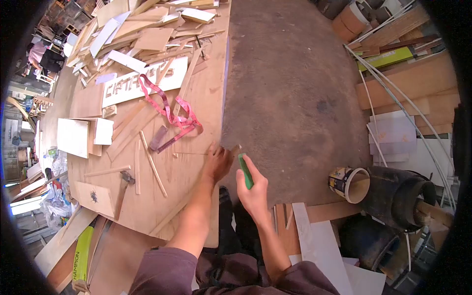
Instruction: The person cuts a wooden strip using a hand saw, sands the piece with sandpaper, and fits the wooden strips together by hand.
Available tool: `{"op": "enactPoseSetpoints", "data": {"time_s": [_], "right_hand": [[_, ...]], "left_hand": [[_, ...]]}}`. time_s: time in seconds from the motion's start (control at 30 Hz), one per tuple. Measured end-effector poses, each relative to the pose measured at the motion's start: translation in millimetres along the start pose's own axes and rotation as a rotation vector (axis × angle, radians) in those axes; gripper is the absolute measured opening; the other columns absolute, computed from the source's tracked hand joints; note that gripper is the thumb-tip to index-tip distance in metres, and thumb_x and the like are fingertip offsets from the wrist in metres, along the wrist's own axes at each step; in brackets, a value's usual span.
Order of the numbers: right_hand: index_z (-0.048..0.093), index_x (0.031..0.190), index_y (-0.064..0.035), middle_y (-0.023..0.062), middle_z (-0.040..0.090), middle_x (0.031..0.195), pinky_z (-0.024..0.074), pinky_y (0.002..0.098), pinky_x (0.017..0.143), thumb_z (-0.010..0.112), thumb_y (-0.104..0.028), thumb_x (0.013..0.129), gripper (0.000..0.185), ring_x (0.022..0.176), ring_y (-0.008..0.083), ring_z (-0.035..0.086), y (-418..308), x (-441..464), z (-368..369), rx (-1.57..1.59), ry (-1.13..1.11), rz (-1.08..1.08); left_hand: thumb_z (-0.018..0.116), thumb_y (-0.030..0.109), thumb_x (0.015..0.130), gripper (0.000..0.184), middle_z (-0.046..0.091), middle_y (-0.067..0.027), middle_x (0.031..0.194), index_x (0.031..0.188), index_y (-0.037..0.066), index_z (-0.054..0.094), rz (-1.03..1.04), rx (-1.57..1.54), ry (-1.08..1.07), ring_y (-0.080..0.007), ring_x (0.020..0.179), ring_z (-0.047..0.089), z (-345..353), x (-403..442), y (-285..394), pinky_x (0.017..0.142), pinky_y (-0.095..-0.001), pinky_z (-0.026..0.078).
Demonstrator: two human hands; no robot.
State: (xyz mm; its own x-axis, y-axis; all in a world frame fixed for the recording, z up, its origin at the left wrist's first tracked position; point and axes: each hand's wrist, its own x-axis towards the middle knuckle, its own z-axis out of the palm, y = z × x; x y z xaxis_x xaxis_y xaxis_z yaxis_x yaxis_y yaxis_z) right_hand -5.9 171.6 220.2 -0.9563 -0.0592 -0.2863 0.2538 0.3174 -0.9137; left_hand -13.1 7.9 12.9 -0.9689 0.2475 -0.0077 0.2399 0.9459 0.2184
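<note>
At the right edge of the wooden table (196,216), my left hand (218,162) is closed on a thin wooden stick (191,154) that lies across the tabletop. My right hand (253,189) is wrapped round a green-handled tool (245,171), just right of the left hand. The tool's working end is too small to make out. A pink measuring tape (169,110) lies in loose loops beyond my left hand, with a small purplish block (158,137) beside it. A hammer (123,191) rests at the table's lower left, by a small board with nails (93,196).
Wood offcuts (152,39) are heaped at the table's far end, near a white lettered board (145,83). A bucket (350,184) and black containers (398,196) stand on the floor at right. Another person (42,56) is bent over at far left.
</note>
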Motion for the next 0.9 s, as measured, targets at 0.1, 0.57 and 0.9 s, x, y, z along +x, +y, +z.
{"op": "enactPoseSetpoints", "data": {"time_s": [0.1, 0.57, 0.9], "right_hand": [[0.056, 0.131, 0.0043, 0.0293, 0.068, 0.095, 0.0520, 0.0349, 0.076, 0.061, -0.012, 0.092, 0.043, 0.084, 0.0264, 0.072, 4, -8, -3, -0.012, 0.015, -0.047], [0.055, 0.132, 0.0060, 0.0240, 0.067, 0.114, 0.0481, 0.0333, 0.090, 0.060, -0.013, 0.094, 0.042, 0.103, 0.0220, 0.065, 17, 18, 9, 0.054, 0.016, -0.033], [0.055, 0.131, 0.0063, 0.0238, 0.068, 0.117, 0.0478, 0.0309, 0.092, 0.060, -0.012, 0.094, 0.042, 0.109, 0.0188, 0.064, -11, -10, -7, 0.011, -0.074, 0.086]], "left_hand": [[0.053, 0.028, 0.096, 0.026, 0.060, -0.0069, 0.094, 0.105, 0.005, 0.061, 0.055, 0.079, 0.138, -0.0242, 0.106, 0.055, 8, -2, -2, 0.116, -0.0543, 0.021], [0.055, 0.026, 0.093, 0.025, 0.062, -0.0082, 0.091, 0.103, 0.004, 0.061, 0.037, -0.017, 0.086, -0.0266, 0.103, 0.059, 8, 1, -1, 0.116, -0.0569, 0.021], [0.055, 0.026, 0.095, 0.025, 0.060, -0.0084, 0.091, 0.105, 0.004, 0.061, -0.016, -0.005, 0.093, -0.0259, 0.101, 0.060, 21, 5, -1, 0.115, -0.0560, 0.023]]}}
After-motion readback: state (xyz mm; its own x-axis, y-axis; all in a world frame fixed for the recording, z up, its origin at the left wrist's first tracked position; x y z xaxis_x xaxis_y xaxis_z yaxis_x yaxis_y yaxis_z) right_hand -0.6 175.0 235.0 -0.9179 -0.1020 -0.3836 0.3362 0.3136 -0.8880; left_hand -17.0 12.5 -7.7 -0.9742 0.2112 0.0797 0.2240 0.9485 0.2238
